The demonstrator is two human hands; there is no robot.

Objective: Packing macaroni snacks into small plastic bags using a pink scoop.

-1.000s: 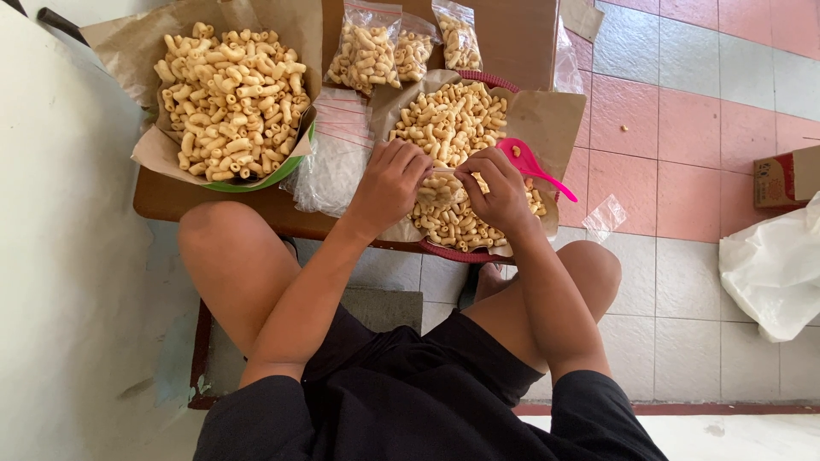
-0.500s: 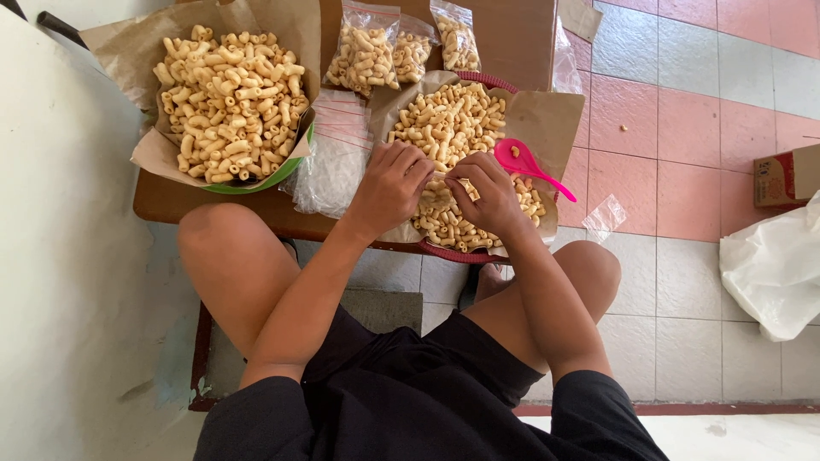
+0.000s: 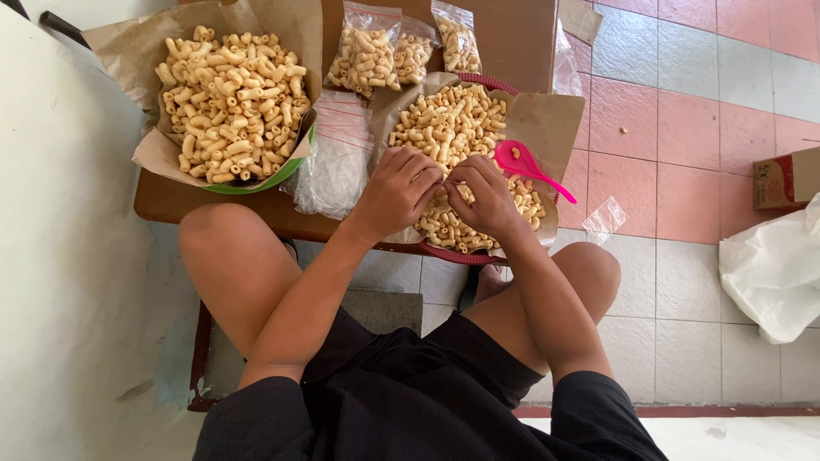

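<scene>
My left hand (image 3: 395, 189) and my right hand (image 3: 484, 195) meet over the red basket (image 3: 491, 82), which is lined with brown paper and full of pale curled snacks. Both pinch the top edge of a small clear plastic bag (image 3: 446, 183), mostly hidden between the fingers. A pink scoop (image 3: 523, 164) lies in the basket just right of my right hand. A stack of clear zip bags (image 3: 335, 154) lies left of my left hand.
A green bowl (image 3: 260, 180) lined with paper holds more snacks at the left. Three filled bags (image 3: 367, 53) lie at the table's back. On the tiled floor are a loose clear bag (image 3: 606, 217), a white plastic sack (image 3: 773, 269) and a cardboard box (image 3: 786, 177).
My two hands have drawn closer together over the basket, fingertips now nearly touching on the small bag. The scoop, bowls and bags have not moved.
</scene>
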